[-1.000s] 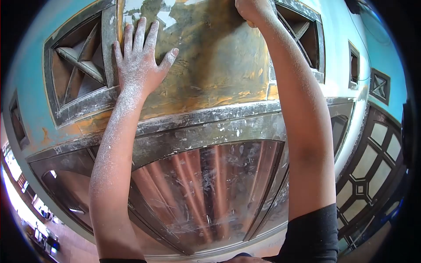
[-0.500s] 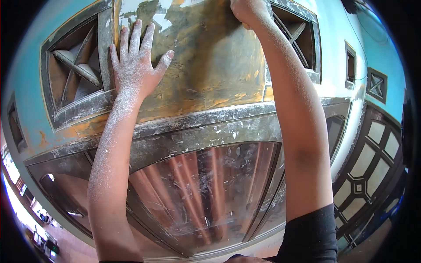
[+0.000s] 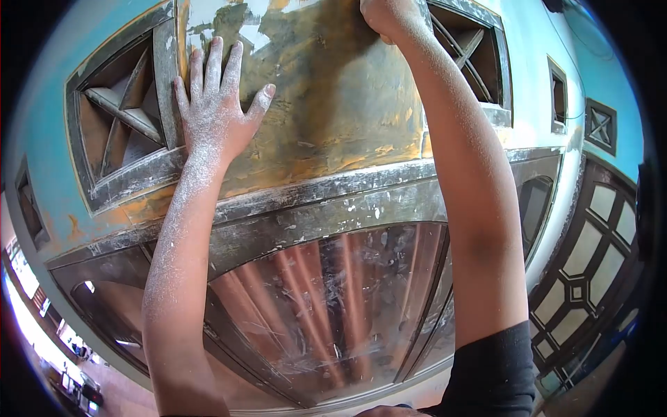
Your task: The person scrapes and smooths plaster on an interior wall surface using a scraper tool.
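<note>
My left hand (image 3: pixel 216 115), dusted with white powder, lies flat on the wall with its fingers spread. The scraped wall panel (image 3: pixel 306 118) under it shows worn yellow-brown and dark patches, with bits of white near the top. At the upper edge of the view, my right hand (image 3: pixel 390 17) is closed against the panel's upper right. Its fingers are mostly out of frame, so whatever it grips is hidden. Fine white dust also coats both forearms.
Wooden vents with crossed slats flank the panel, one at left (image 3: pixel 125 115) and one at right (image 3: pixel 476 55). Below runs a worn wooden beam (image 3: pixel 333 187) over an arched window (image 3: pixel 326 306) with pinkish curtains. A paneled door (image 3: pixel 583 267) stands at right.
The view has shifted slightly. My left hand stays flat at the same spot on the wall, and my right hand has moved a little to the left within the view.
</note>
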Motion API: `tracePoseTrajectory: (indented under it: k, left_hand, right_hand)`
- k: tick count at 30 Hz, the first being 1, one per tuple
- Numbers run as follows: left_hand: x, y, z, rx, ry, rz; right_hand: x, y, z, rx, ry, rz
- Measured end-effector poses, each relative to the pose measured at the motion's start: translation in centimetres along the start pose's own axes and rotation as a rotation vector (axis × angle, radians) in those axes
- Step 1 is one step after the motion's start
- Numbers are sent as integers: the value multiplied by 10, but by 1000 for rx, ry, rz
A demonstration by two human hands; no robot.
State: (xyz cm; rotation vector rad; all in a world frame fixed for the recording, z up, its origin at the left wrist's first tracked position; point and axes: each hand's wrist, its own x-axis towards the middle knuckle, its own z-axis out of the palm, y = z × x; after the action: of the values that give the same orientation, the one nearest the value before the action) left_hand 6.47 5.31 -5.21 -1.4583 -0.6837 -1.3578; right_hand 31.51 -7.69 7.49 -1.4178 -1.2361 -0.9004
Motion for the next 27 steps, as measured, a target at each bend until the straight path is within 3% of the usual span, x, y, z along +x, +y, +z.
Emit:
tracePoseTrajectory:
  k: [3,6,8,9,11,14,18,23,27]
  left_hand:
    - [1,-1,0,-6,13,-1]
    - [-1,-1,1,-15,7,2]
    - [0,-1,0,-27,4,-8]
    - [0,-1,-1,-30,5,-16]
    - [0,1,-3,-20,-8,-19]
    - [1,1,-3,-29,-1,-21]
    - [0,1,-2,-14,2,-22]
    - [0,2,0,-31,17,-16]
    - [0,1,0,-31,15,-22]
  right_hand:
    - [-9,-5,-5,31,111,-78]
    - [-27,-16,-17,62,-34,83]
    - [-25,12,14,-208,430,-325]
    - [-19,15,19,-213,427,-332]
    - [-10,20,27,-11,159,-124]
    - [-6,24,37,-20,205,-82]
    - [-61,9,29,38,186,-171]
    - [-63,0,34,52,-8,-42]
    - [-72,-7,29,86,95,-114]
